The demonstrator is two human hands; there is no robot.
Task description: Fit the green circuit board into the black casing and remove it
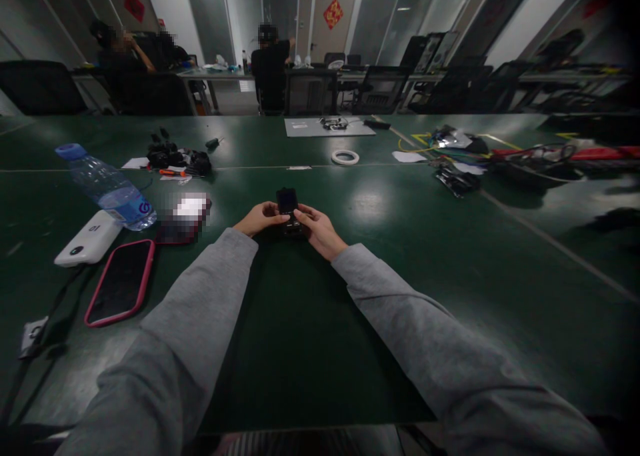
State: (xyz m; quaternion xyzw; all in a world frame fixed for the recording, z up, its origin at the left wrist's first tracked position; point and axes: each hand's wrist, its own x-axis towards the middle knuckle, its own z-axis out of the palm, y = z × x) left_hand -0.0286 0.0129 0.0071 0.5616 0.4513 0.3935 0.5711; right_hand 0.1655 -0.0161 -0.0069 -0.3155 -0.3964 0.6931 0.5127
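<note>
Between my two hands is a small black handheld device [287,201] with a dark screen and buttons below it, held upright just above the green table. My left hand [261,219] grips its left side, the thumb lying over the lower front. On the other side my right hand [320,228] holds it too, with the thumb on the front near the buttons. Fingers of both hands wrap behind the device and are partly hidden. What the screen displays is too dark to read.
To the left are a water bottle [107,186], a white power bank [90,239], a pink-cased phone [121,281] and another phone [185,217]. Farther off lie black parts [177,157], a tape roll [345,157] and a grey board [305,128]. Cables [460,143] clutter the right. People sit beyond.
</note>
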